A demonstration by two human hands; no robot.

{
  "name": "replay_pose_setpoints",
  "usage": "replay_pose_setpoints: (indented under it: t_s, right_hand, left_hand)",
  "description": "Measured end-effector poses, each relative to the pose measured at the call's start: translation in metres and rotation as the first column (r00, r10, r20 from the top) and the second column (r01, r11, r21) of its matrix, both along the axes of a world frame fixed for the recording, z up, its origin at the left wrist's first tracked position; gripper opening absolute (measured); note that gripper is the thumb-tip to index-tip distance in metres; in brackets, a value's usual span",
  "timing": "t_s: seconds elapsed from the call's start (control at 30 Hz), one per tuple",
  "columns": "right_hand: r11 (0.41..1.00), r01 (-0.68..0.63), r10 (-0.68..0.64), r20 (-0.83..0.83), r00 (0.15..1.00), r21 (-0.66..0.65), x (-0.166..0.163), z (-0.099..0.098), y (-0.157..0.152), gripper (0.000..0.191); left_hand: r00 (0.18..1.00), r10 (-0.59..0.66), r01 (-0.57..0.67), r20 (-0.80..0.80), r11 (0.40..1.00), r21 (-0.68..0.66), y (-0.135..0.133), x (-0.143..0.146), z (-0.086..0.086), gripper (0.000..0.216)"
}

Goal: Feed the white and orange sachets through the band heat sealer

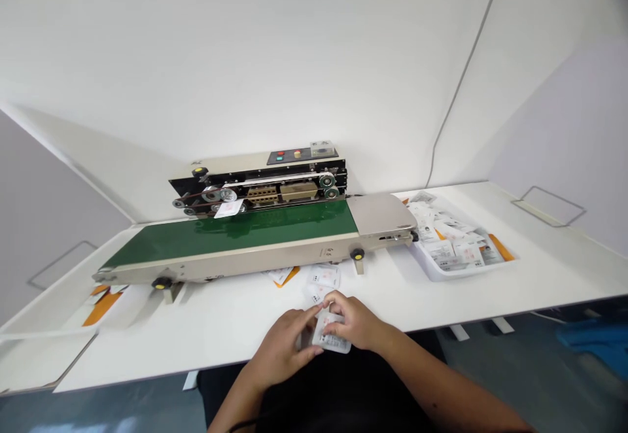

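Observation:
Close to my body, at the front edge of the table, a small white printed sachet (337, 343) is held between my hands. My right hand (357, 320) pinches it from the right, its thumb lying across the printed face. My left hand (288, 345) curls around the left side, with its fingertips meeting the right hand's at the top and its thumb at the lower edge. Just beyond my fingers, several similar sachets (326, 276) lie loose on the table, with one orange-backed piece (287, 277) among them.
A band sealer (255, 188) with a green conveyor belt (235, 233) spans the table ahead; one sachet (229, 208) sticks out of its sealing band. A white bin (451, 275) heaped with sachets stands at the right. Orange and white packets (102, 305) lie in a tray at the left.

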State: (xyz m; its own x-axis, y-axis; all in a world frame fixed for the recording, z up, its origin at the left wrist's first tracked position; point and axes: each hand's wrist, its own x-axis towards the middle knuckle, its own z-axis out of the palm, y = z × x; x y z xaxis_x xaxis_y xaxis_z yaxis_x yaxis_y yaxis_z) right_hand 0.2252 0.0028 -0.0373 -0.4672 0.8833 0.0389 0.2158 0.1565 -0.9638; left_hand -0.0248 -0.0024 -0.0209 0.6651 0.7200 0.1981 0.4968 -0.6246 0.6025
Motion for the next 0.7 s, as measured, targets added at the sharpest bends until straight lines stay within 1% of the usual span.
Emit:
replay_pose_setpoints:
  t_s: [0.17, 0.23, 0.3, 0.33, 0.4, 0.47, 0.57, 0.6, 0.63, 0.67, 0.7]
  right_hand:
    - [0.996, -0.041, 0.037, -0.053, 0.998, -0.078, -0.002, -0.002, 0.002, 0.041]
    - [0.998, -0.041, 0.038, -0.058, 0.998, -0.052, -0.001, -0.002, 0.001, 0.044]
    - [1.0, -0.005, 0.005, -0.039, 0.999, 0.014, 0.002, 0.001, 0.001, 0.044]
    - [0.999, 0.021, -0.02, -0.018, 1.0, 0.048, 0.004, 0.005, 0.001, 0.041]
    - [0.994, 0.041, -0.046, 0.044, 0.998, 0.104, 0.01, 0.016, 0.003, 0.029]
    - [0.99, -0.018, 0.001, 0.12, 0.993, 0.139, 0.017, 0.032, 0.006, 0.022]
    - [0.969, -0.171, 0.134, 0.203, 0.97, 0.179, 0.032, 0.061, 0.017, 0.019]
    - [0.964, -0.195, 0.157, 0.208, 0.966, 0.178, 0.037, 0.071, 0.022, 0.018]
    - [0.967, -0.194, 0.161, 0.195, 0.967, 0.163, 0.043, 0.081, 0.03, 0.017]
    - [0.977, -0.163, 0.141, 0.159, 0.977, 0.135, 0.049, 0.09, 0.038, 0.017]
    - [0.99, -0.097, 0.087, 0.096, 0.992, 0.101, 0.055, 0.099, 0.048, 0.019]
  left_hand:
    - [1.0, 0.001, 0.001, 0.017, 0.996, -0.09, 0.001, 0.0, 0.0, 0.068]
    - [0.999, 0.035, -0.03, 0.038, 0.99, -0.139, 0.001, -0.001, -0.001, 0.07]
    - [0.993, 0.087, -0.068, 0.084, 0.977, -0.202, 0.001, -0.002, -0.003, 0.072]
    - [0.987, 0.113, -0.082, 0.116, 0.966, -0.243, 0.001, -0.002, -0.004, 0.072]
    - [0.968, 0.164, -0.098, 0.189, 0.943, -0.317, 0.0, -0.003, -0.005, 0.072]
    - [0.951, 0.191, -0.098, 0.242, 0.931, -0.35, -0.002, -0.003, -0.006, 0.071]
    - [0.945, 0.194, -0.106, 0.264, 0.944, -0.313, -0.003, -0.005, -0.009, 0.071]
    - [0.944, 0.186, -0.104, 0.273, 0.952, -0.287, -0.003, -0.005, -0.011, 0.072]
    - [0.94, 0.173, -0.096, 0.293, 0.961, -0.259, -0.003, -0.006, -0.012, 0.074]
    - [0.934, 0.156, -0.083, 0.322, 0.97, -0.23, -0.002, -0.007, -0.013, 0.076]
    - [0.926, 0.136, -0.065, 0.352, 0.976, -0.206, -0.002, -0.007, -0.014, 0.078]
